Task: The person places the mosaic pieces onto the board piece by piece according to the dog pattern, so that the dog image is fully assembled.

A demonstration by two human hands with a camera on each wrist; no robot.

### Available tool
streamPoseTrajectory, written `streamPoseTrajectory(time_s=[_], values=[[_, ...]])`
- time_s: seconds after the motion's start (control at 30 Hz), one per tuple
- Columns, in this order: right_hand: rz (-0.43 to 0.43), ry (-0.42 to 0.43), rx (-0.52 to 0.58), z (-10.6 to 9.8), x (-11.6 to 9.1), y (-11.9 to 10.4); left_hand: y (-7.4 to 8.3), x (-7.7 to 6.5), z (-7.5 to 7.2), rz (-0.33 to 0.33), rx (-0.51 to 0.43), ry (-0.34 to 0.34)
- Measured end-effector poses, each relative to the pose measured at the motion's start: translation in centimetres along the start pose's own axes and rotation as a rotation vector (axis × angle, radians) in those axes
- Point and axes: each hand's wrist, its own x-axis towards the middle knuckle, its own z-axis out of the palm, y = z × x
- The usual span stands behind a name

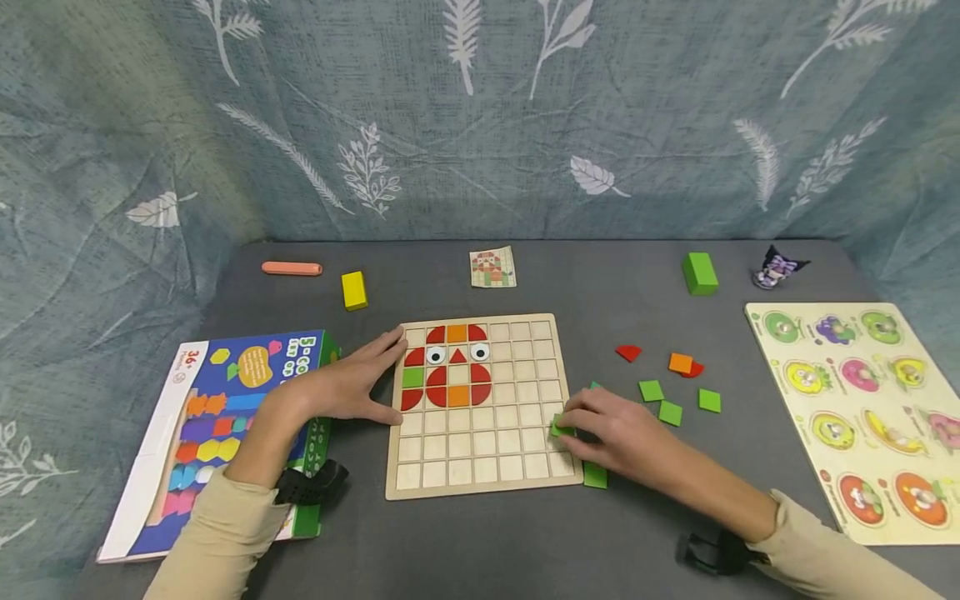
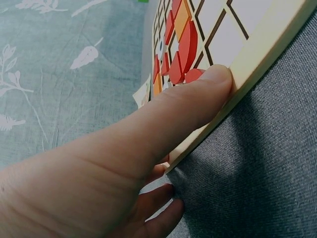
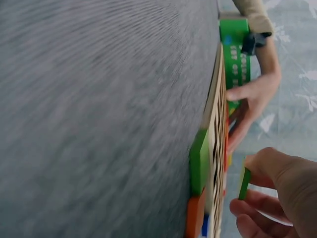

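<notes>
At frame centre, the wooden grid board is steadied by the flat, relaxed left hand; a green square tile, pinched by the right hand, is best lowered level into a cell.

A small flat green square tile, held tilted on edge, sits over the right edge of the pale wooden grid board, which lies flat on the grey worktop with red, orange and green pieces filling its upper-left cells.
</notes>
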Motion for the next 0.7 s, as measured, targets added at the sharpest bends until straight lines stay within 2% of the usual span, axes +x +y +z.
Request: streamPoseTrajectory(time_s=[0.23,0.5,0.7], values=[[-0.115,-0.045,0.005,1.7,2.5,-1.1,-0.1,-0.2,-0.1,0.003,-0.003,-0.011],[-0.149,-0.168,-0.022,3.8,6.5,-1.7,0.1,-0.3,-0.4,0.006,-0.010,-0.014],[-0.177,-0.254,-0.037,4.7,9.0,-2.4,0.2,-0.4,-0.3,0.004,-0.006,-0.013]])
